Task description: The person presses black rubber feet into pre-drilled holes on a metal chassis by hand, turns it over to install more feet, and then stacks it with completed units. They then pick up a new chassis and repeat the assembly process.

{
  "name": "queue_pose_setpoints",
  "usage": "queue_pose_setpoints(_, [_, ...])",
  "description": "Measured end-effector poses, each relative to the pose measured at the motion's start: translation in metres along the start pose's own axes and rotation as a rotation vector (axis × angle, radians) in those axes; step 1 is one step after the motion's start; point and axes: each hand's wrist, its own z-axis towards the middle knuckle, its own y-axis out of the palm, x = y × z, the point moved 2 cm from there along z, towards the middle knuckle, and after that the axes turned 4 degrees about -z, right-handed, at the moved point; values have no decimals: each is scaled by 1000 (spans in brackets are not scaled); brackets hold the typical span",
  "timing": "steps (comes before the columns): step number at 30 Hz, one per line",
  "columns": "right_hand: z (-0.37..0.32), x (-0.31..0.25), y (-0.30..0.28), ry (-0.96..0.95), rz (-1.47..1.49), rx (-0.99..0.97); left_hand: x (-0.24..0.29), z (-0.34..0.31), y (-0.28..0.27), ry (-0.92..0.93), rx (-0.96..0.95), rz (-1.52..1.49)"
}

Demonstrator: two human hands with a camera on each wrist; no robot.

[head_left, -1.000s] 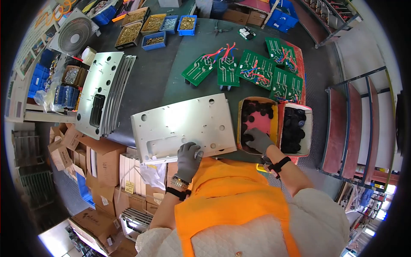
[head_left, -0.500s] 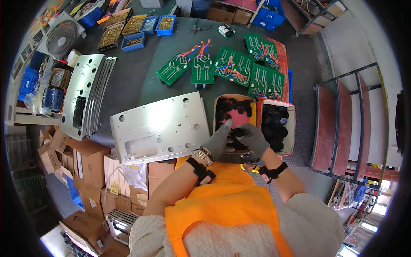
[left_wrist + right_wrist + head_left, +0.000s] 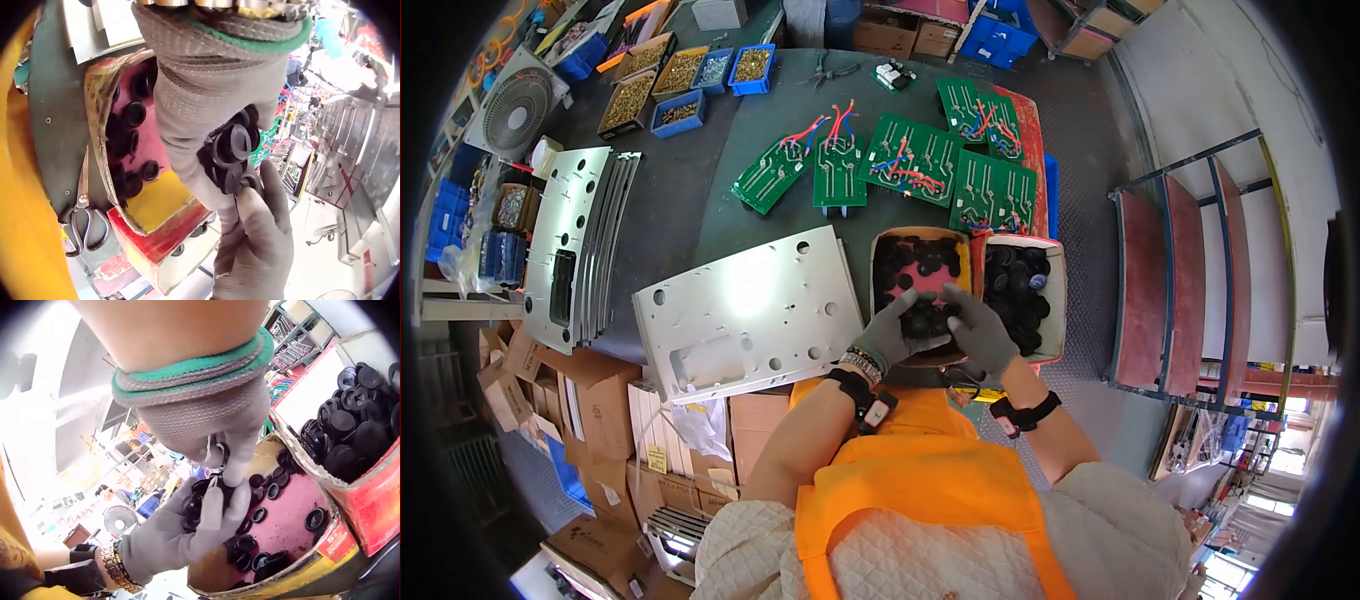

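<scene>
**Left hand [image 3: 888, 335] gone from the metal panel [image 3: 750, 310] to meet the right hand [image 3: 985, 335]**

A second ago the left hand lay on the panel; now both gloved hands come together above the open box [image 3: 290, 515]. Black caps [image 3: 234, 144] sit bunched in the left hand, its fingers curled round them. The right thumb and fingers pinch at a cap on the edge of that bunch. To do this well, I would keep the left grip snug but not squeezing, lift one cap at a time, and stay over the box so that any slip falls back in.

More loose caps lie in the box below the hands. A second box [image 3: 1055, 300], also filled with caps, stands just right of the right hand. The panel is just left of the left hand, circuit boards [image 3: 910, 155] lie beyond both, and scissors [image 3: 83, 200] rest on the person's side of the box.
</scene>
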Motion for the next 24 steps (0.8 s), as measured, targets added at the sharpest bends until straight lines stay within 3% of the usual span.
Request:
queue_pose_setpoints(4, [4, 1, -2, 170, -42, 58, 5, -7, -1, 2, 60, 72])
queue_pose_setpoints(9, [18, 18, 0, -28, -135, 282, 12, -17, 4, 81, 160, 192])
queue_pose_setpoints(12, [26, 13, 5, 28, -45, 280, 24, -34, -3, 137, 187, 255])
queue_pose_setpoints(14, [32, -9, 20, -59, -147, 247, 45, -57, -21, 317, 73, 311])
queue_pose_setpoints(16, [38, -40, 57, -56, -83, 112, 75, -105, -28, 546, 203, 420])
queue_pose_setpoints(19, [56, -48, 119, -39, -46, -56, 114, -169, -81, 724, 400, 234])
queue_pose_setpoints(21, [75, -48, 145, -321, -546, -141, 124, -189, -94, 780, 448, 148])
queue_pose_setpoints(22, [86, -41, 152, -325, -544, -153, 127, -194, -98, 792, 474, 171])
queue_pose_setpoints(24, [103, -33, 165, -420, -915, -190, 131, -198, -103, 803, 509, 183])
